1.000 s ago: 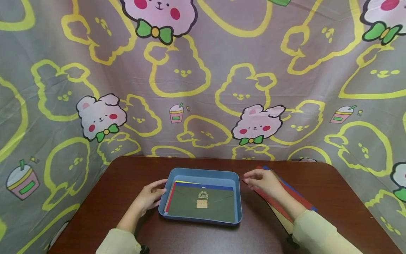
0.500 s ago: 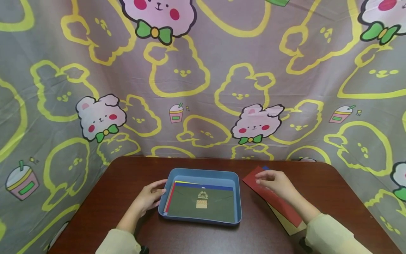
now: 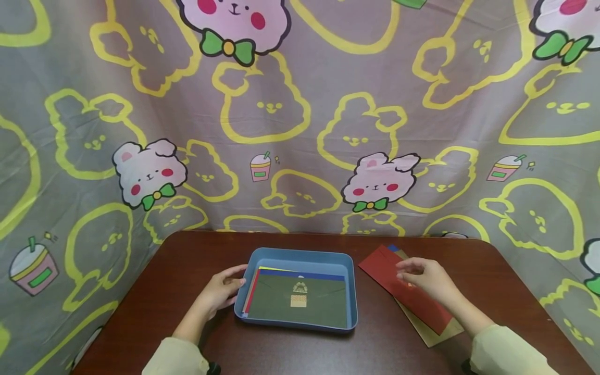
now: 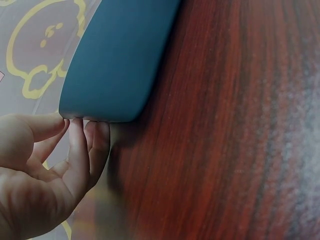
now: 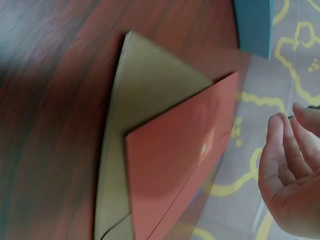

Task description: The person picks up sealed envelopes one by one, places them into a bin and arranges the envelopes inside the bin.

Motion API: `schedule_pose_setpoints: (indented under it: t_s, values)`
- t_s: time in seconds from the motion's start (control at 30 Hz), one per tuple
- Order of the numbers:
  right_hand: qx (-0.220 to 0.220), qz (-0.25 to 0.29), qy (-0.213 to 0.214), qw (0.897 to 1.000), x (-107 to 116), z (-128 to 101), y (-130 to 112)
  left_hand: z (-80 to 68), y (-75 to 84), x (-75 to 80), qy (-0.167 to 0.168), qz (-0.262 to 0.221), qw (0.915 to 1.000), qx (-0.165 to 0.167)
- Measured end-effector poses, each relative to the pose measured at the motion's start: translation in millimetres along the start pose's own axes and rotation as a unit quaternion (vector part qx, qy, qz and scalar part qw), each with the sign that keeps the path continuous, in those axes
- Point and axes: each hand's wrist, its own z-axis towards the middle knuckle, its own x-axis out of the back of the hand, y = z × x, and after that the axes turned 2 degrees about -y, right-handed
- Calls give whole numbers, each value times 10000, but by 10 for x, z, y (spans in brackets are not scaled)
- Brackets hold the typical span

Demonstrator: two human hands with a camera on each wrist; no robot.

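Note:
A blue tray (image 3: 349,276) sits mid-table and holds a stack of envelopes, a dark green one (image 3: 281,304) with a small emblem on top. My left hand (image 3: 234,281) rests at the tray's left wall (image 4: 120,60), fingertips (image 4: 80,135) touching its corner. My right hand (image 3: 408,273) hovers with relaxed fingers, holding nothing, over a red envelope (image 3: 382,268) that lies on the table right of the tray. In the right wrist view the right hand (image 5: 287,125) sits beside the red envelope (image 5: 175,165), which lies on a tan envelope (image 5: 140,100).
A blue envelope corner (image 3: 392,248) peeks out behind the red one. The dark wooden table (image 3: 187,255) is backed on all sides by a cartoon-print cloth (image 3: 300,130). The tan envelope (image 3: 438,336) sticks out toward the front right.
My right hand has drawn back to the right, from the red envelope's far corner to above its middle. The left hand and the tray have stayed put.

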Motion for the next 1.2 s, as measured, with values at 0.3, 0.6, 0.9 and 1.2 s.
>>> schedule_pose_setpoints:
  t_s: [0.3,0.6,0.9,1.2]
  values:
    - [-44,-955,37,9954,198,-106,177,3,4,-8,-4,-39,10000,-9]
    - [-395,-1400,61,9893,353,-198,353,12,-4,-3,-44,-73,9999,-54]
    - [-509,-1876,20,9809,438,-275,541,3,-13,-3,-4,-38,10000,-57]
    - [-500,-1899,-325,9800,457,-338,699,21,-39,-4,-50,-152,9998,-138]
